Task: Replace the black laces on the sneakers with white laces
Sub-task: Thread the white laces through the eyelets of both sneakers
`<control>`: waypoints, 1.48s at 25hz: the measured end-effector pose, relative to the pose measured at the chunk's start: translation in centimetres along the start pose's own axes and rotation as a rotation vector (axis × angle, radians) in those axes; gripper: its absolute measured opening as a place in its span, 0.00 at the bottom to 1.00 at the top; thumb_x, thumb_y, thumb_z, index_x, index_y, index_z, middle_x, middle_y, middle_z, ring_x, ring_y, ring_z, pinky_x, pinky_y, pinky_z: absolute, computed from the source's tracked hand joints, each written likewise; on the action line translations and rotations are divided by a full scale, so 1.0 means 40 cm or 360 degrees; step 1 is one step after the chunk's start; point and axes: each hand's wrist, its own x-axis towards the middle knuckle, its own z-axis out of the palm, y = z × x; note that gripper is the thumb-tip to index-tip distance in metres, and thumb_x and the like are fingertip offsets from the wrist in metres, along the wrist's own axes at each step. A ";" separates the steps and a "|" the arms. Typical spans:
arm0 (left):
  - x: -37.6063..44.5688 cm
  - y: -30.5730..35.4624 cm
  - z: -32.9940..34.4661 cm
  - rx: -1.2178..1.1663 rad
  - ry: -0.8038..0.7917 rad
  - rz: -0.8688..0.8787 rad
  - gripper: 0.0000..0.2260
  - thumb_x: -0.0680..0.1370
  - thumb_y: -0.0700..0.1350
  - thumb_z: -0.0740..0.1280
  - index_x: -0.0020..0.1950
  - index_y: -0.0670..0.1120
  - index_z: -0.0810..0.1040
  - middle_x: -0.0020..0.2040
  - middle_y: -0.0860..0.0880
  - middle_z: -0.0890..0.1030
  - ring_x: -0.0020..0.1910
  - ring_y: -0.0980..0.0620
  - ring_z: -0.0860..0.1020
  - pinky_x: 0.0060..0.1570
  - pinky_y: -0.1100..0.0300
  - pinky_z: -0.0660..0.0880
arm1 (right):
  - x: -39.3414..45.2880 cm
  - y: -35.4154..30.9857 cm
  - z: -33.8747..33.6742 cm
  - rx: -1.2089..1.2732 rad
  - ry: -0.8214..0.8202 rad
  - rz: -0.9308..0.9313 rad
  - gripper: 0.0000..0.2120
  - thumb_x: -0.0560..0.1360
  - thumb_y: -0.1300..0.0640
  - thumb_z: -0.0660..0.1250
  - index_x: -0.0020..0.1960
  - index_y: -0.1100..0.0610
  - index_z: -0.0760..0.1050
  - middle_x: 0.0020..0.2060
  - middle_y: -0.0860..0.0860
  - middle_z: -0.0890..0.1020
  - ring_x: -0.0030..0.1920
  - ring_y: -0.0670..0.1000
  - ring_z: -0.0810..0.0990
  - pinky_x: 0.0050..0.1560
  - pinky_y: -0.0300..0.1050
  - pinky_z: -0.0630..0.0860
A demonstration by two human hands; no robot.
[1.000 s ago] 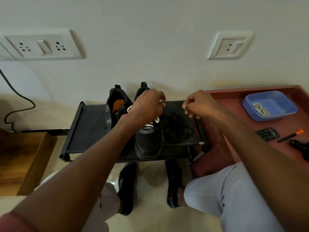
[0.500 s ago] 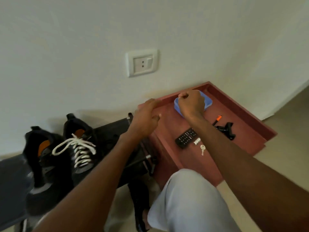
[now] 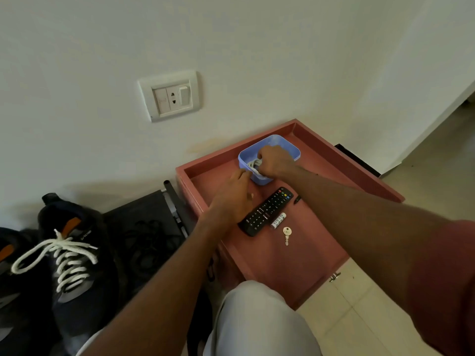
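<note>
White lace (image 3: 254,164) lies bundled in the blue tub (image 3: 288,146) at the far side of the red desk (image 3: 321,242), where the right hand (image 3: 276,161) reaches in, its grip clenched round the bundle. The left hand (image 3: 231,199) rests at the tub's near wall, fingers relaxed. Just beside it lie a black remote (image 3: 266,211), a small white tube (image 3: 278,220) and a key (image 3: 287,235). A raised rim edges the desk. On the black rack (image 3: 144,211) to the left sit loose black laces (image 3: 149,242) and a sneaker (image 3: 72,265) already laced white.
</note>
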 end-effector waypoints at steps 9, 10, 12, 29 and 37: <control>-0.017 -0.049 -0.050 -0.0023 -0.0005 -0.0091 0.33 0.79 0.40 0.70 0.82 0.45 0.60 0.77 0.45 0.67 0.75 0.46 0.67 0.70 0.56 0.66 | -0.008 -0.052 0.069 0.0337 0.0145 0.0129 0.15 0.79 0.55 0.70 0.35 0.58 0.80 0.32 0.52 0.82 0.35 0.53 0.78 0.32 0.44 0.69; -0.021 -0.049 -0.065 -0.0036 -0.0003 -0.0124 0.33 0.80 0.41 0.70 0.82 0.45 0.60 0.78 0.44 0.66 0.75 0.46 0.67 0.71 0.55 0.65 | -0.018 -0.054 0.054 0.0464 0.0229 0.0213 0.14 0.79 0.56 0.70 0.35 0.58 0.81 0.33 0.52 0.83 0.34 0.51 0.79 0.32 0.44 0.69; -0.030 -0.040 -0.106 -0.0129 0.0069 -0.0199 0.31 0.81 0.43 0.69 0.81 0.46 0.61 0.77 0.45 0.68 0.74 0.46 0.68 0.70 0.54 0.67 | -0.055 -0.069 0.002 0.0932 0.0400 0.0341 0.12 0.77 0.59 0.72 0.35 0.54 0.82 0.33 0.50 0.84 0.35 0.49 0.81 0.32 0.43 0.72; -0.667 -0.146 -0.653 -0.1500 0.1019 -0.0634 0.04 0.80 0.41 0.70 0.51 0.42 0.81 0.30 0.46 0.68 0.27 0.50 0.65 0.29 0.60 0.67 | -0.412 -0.749 -0.238 0.3378 -0.0720 -0.0172 0.05 0.82 0.52 0.69 0.49 0.52 0.80 0.31 0.48 0.76 0.26 0.44 0.71 0.25 0.36 0.62; -0.758 -0.278 -0.647 -0.0579 0.0871 -0.0883 0.11 0.79 0.51 0.74 0.41 0.45 0.82 0.31 0.47 0.78 0.32 0.55 0.74 0.37 0.58 0.71 | -0.400 -0.853 -0.045 0.1181 0.0360 -0.0002 0.09 0.80 0.52 0.66 0.45 0.55 0.80 0.41 0.48 0.82 0.40 0.53 0.81 0.36 0.45 0.71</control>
